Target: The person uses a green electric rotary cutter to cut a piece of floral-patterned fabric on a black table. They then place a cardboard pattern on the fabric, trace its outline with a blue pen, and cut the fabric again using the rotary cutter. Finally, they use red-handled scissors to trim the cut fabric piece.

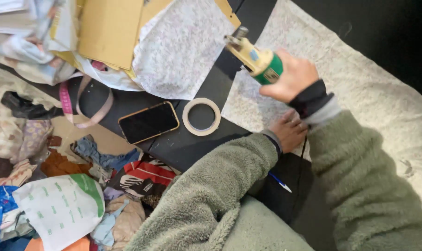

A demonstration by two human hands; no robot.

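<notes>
Over the pale speckled fabric sheet (369,88) on the dark surface (183,144), head view: right hand (292,76) wrapped tight around green-and-cream handheld electric cutter (256,56), metal head tilted up and to the left, clear of the cloth. Black cuff and grey-green fleece sleeve (369,176) on that arm. Left hand (289,131) just below and beside the right wrist, lying flat on the edge of the fabric sheet, fingers spread, holding nothing; partly hidden by the right forearm. Thin black cord hanging down between the two arms. Blue-and-white pen (279,181) resting on black cloth near the left elbow.

Left of the hands on the surface: cream ring of tape (201,116), lying flat, just beside a black smartphone with an orange-brown edge (148,122), screen dark; both well apart from the cutter. Pink measuring tape (76,107) looped further left. Second speckled fabric piece (183,46) draped over brown cardboard sheets (111,30) at top, near the cutter's head. Bottom left, off the surface: heap of mixed colourful fabric scraps (80,186), with a white piece printed in green (57,204) on top.
</notes>
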